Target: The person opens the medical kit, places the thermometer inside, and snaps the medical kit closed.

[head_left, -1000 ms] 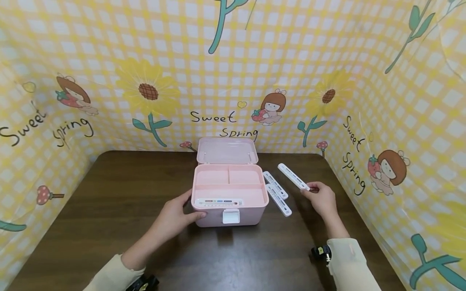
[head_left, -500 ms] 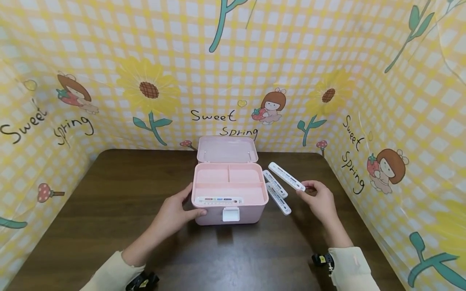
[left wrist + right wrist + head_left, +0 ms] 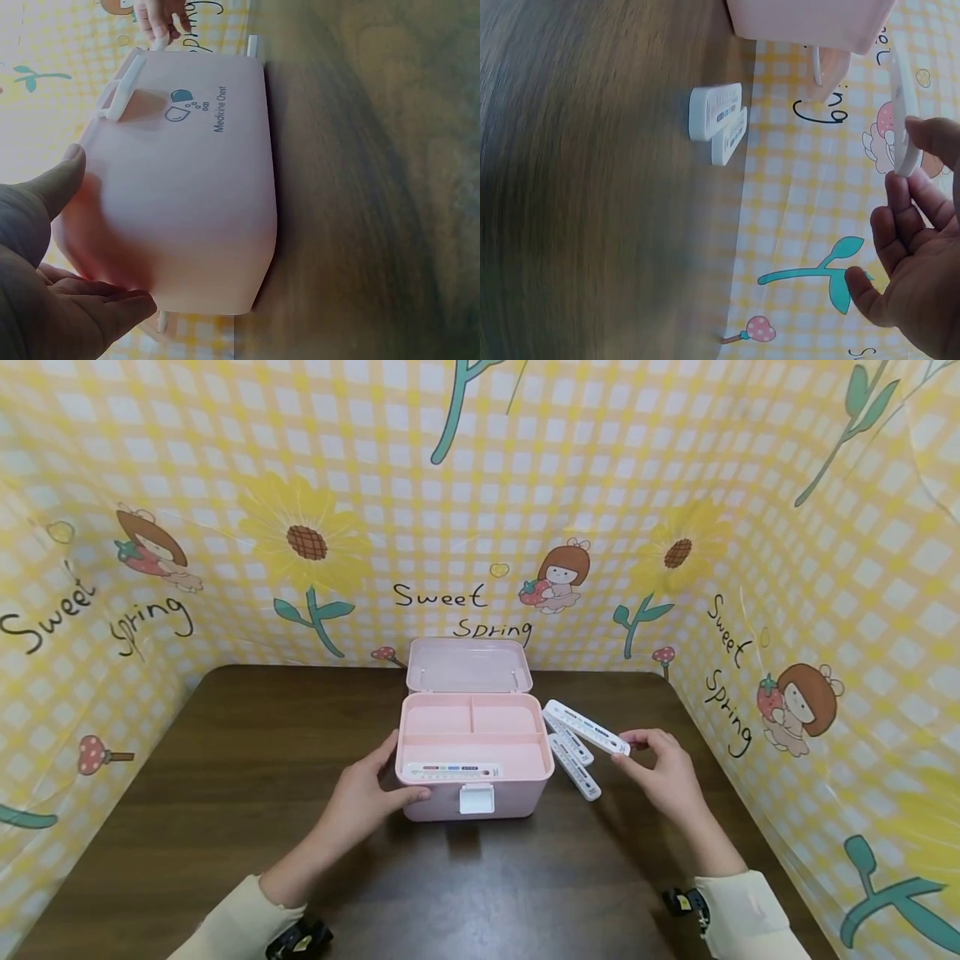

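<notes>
A pink medicine box (image 3: 517, 800), marked "Medicine Chest" on its front in the left wrist view, stands with its lid (image 3: 468, 665) up. My left hand (image 3: 363, 795) holds its left front corner, thumb on the front wall and fingers along the side. To the right of the box, my right hand (image 3: 666, 770) pinches the near end of a slim white plastic case (image 3: 588, 727) with printed markings. That case is raised above the table in the right wrist view. A similar white case (image 3: 450, 771) lies in the front compartment of the box's tray.
Two more slim white cases, one farther back (image 3: 576, 750) and one nearer (image 3: 574, 768), lie on the dark wooden table (image 3: 262, 735) right of the box. A yellow checked cloth (image 3: 360, 518) walls in the back and sides.
My right hand has carried its white case leftward, closer to the box, and it now overlaps a case on the table in the head view. The left hand keeps its hold.
</notes>
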Demonstrator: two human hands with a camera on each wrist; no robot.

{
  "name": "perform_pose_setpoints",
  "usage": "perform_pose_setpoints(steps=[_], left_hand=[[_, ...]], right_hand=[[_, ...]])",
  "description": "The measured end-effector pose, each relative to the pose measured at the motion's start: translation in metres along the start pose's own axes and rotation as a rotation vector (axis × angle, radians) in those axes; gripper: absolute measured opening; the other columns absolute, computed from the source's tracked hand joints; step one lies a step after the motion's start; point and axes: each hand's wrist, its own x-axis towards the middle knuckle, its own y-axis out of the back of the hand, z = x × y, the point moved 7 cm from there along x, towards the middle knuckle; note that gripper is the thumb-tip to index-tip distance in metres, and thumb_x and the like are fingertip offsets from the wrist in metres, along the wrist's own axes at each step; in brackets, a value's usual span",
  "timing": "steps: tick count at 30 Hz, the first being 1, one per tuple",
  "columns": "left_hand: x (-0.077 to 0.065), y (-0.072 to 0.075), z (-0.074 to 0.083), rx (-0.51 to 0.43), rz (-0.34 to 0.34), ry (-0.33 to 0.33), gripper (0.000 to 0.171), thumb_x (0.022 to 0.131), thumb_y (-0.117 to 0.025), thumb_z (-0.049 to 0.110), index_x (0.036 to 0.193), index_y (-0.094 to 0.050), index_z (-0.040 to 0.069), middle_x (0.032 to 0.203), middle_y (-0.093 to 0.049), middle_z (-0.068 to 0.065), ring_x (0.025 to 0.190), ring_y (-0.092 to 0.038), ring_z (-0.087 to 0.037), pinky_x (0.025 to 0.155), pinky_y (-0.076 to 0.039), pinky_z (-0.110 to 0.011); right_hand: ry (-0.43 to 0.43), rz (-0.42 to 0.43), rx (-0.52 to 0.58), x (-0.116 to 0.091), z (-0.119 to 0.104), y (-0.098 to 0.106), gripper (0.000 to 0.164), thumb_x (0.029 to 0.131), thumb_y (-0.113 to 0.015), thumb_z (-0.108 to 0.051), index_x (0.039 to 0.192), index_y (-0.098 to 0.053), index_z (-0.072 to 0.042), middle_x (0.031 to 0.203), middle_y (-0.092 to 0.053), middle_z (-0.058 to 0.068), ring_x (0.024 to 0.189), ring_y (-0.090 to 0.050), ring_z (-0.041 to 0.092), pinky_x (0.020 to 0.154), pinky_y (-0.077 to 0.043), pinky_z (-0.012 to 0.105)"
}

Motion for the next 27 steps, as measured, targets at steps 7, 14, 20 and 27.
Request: perform_pose_setpoints(steps=[7,14,20,27], left_hand=[[0.000,0.003,0.002,-0.001,0.020,-0.003,0.110,0.075,-0.089,0.051,0.161,-0.032,0.012,0.160,-0.043,-0.010,0.141,-0.050,-0.029,0.108,-0.049,-0.049],[0.002,0.005,0.001,0.013,0.031,0.003,0.109,0.075,-0.088,0.053,0.160,-0.035,0.012,0.158,-0.046,-0.010,0.138,-0.053,-0.030,0.105,-0.052,-0.049],[0.001,0.003,-0.001,0.013,0.027,0.015,0.109,0.073,-0.087,0.058,0.159,-0.037,0.012,0.157,-0.047,-0.009,0.140,-0.052,-0.030,0.106,-0.050,-0.049],[0.000,0.000,0.000,-0.011,0.023,0.019,0.107,0.074,-0.088,0.054,0.159,-0.039,0.014,0.157,-0.048,-0.008,0.140,-0.051,-0.029,0.107,-0.050,-0.049]], right_hand=[[0.080,-0.037,0.016,0.003,-0.008,0.008,0.026,0.089,-0.082,-0.018,0.112,-0.072,-0.011,0.108,-0.069,0.005,0.105,-0.057,0.025,0.088,-0.042,0.035],[0.162,-0.122,-0.009,0.011,-0.026,0.013,0.024,0.087,-0.084,-0.021,0.108,-0.071,-0.017,0.110,-0.070,-0.004,0.106,-0.055,0.016,0.093,-0.042,0.038],[0.278,-0.191,-0.025,0.021,-0.043,0.009,0.027,0.084,-0.086,-0.016,0.106,-0.072,-0.021,0.109,-0.070,-0.007,0.107,-0.056,0.015,0.092,-0.043,0.037],[0.367,-0.265,-0.062,0.032,-0.060,0.003,0.028,0.082,-0.088,-0.019,0.106,-0.071,-0.022,0.107,-0.070,-0.009,0.108,-0.056,0.015,0.096,-0.038,0.045]])
